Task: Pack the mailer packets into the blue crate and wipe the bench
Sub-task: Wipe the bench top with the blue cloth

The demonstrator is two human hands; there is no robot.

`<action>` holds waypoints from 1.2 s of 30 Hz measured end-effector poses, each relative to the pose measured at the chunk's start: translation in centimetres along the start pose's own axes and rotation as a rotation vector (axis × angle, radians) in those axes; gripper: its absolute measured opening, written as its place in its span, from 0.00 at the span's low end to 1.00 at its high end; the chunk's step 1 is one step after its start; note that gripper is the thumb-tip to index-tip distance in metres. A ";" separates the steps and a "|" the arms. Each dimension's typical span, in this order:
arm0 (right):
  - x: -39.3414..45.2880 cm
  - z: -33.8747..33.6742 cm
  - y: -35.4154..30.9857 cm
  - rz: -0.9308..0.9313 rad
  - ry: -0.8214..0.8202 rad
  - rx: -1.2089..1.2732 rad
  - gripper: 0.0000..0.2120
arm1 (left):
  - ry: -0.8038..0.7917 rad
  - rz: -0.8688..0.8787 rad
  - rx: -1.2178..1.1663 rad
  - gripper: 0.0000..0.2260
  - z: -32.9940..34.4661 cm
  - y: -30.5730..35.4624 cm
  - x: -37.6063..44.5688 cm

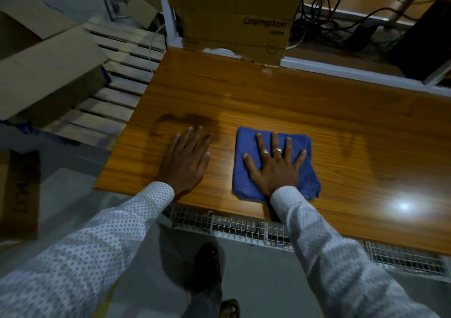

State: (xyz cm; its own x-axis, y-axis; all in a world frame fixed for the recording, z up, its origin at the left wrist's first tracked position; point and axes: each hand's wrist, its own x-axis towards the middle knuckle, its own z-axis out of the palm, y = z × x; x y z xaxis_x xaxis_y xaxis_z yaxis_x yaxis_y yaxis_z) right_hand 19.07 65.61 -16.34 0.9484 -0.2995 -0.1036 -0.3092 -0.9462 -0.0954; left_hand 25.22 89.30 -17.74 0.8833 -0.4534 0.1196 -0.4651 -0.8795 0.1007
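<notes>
Wooden bench [280,98] is the landmark: wood-grain laminate top, glossy, a lamp glare toward its near right corner, faint darker smears on the left part beyond the left hand, probably damp streaks or residue. No mailer packets or blue crate in view, so I judge packing done or off-frame and wiping is the live step. Off the bench's left edge: slatted wooden pallet [117,78] with open cardboard boxes [46,58] on it. At the bench's far edge a torn Crompton carton [234,17] stands against a white frame; cables tangle behind, to the right. Wire mesh tray [244,227] hangs under the near edge. Folded blue cloth [246,171] lies flat on the bench, centre-near. Right hand [274,165] presses on it, fingers straight and spread, good for even pressure while wiping. Left hand [186,157] lies flat on bare wood just left of the cloth, fingers straight, holding nothing, likely bracing.
</notes>
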 end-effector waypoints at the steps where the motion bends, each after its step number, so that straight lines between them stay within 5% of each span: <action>1: -0.2 0.0 -1.2 -0.020 0.002 0.008 0.36 | -0.002 -0.005 -0.006 0.24 -0.1 0.0 0.0; 7: -6.1 1.3 -1.0 -0.187 0.084 -0.021 0.35 | 0.001 -0.009 -0.044 0.24 -0.3 0.1 0.0; 13: -2.7 0.4 0.6 0.043 0.022 0.019 0.36 | 0.012 -0.014 -0.054 0.23 -0.3 0.1 -0.1; 21: -2.5 1.2 -1.8 -0.158 0.068 -0.010 0.36 | 0.025 -0.011 -0.061 0.23 0.2 -0.1 0.1; 28: 4.3 0.0 -1.8 0.022 0.031 0.037 0.38 | 0.039 -0.027 -0.072 0.26 0.5 -0.1 0.1; 36: 6.2 0.2 -1.4 -0.267 0.045 -0.020 0.37 | 0.043 -0.067 -0.062 0.29 0.4 -0.1 0.0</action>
State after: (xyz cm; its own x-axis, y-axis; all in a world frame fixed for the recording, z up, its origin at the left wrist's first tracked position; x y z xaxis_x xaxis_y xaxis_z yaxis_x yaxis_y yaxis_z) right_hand 25.41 65.11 -17.00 0.9985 -0.0440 -0.0331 -0.0469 -0.9944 -0.0942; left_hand 25.26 89.32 -18.19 0.9098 -0.3859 0.1528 -0.4089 -0.8964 0.1709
